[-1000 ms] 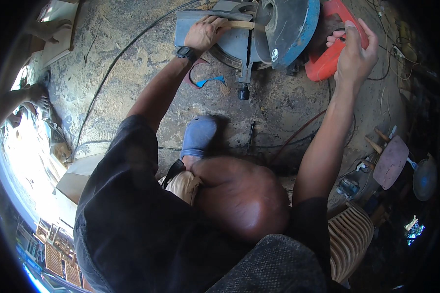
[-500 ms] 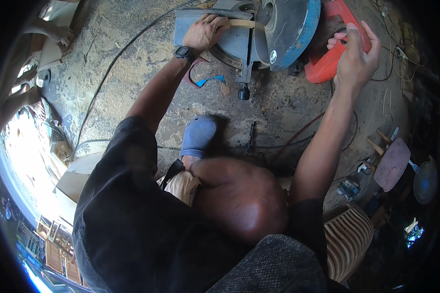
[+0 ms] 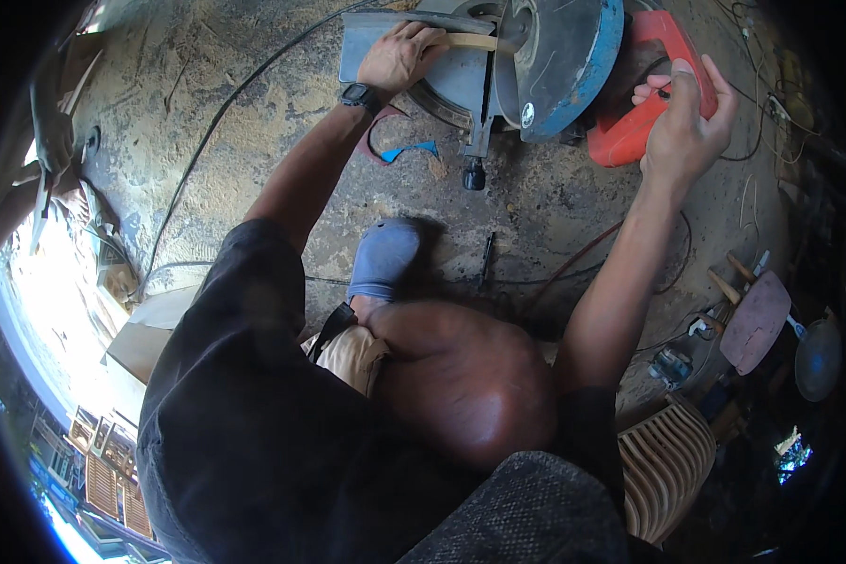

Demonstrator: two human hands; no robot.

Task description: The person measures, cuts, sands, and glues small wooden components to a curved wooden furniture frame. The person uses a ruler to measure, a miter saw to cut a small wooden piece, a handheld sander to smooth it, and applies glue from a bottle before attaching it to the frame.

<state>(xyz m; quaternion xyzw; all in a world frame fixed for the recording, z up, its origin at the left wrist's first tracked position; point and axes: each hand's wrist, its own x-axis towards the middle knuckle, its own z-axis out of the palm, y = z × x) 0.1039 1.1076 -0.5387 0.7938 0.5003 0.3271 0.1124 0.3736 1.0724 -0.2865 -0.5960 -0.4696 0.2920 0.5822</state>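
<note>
A miter saw (image 3: 573, 89) with a chipped blue blade guard stands on the floor in front of me. My left hand (image 3: 399, 58), a watch on its wrist, is closed over a thin pale wooden strip (image 3: 470, 41) on the saw's grey base, near the fence. The strip's free end reaches across the slot to the blade side; part of it is hidden under my fingers. My right hand (image 3: 688, 117) wraps round the saw's red handle (image 3: 622, 141), its thumb on the upper side.
Cables (image 3: 218, 117) cross the dusty floor. A curved red and blue scrap (image 3: 406, 150) lies by the saw base. At far left another person's hand (image 3: 54, 141) shows. Slatted curved wood (image 3: 667, 461) stands at lower right, near a pinkish board (image 3: 757, 322) and a dark round pan (image 3: 818, 359).
My hands keep their holds on the strip and the saw handle, with hardly any movement. The other person's hand at far left has moved lower. The whole view has shifted slightly.
</note>
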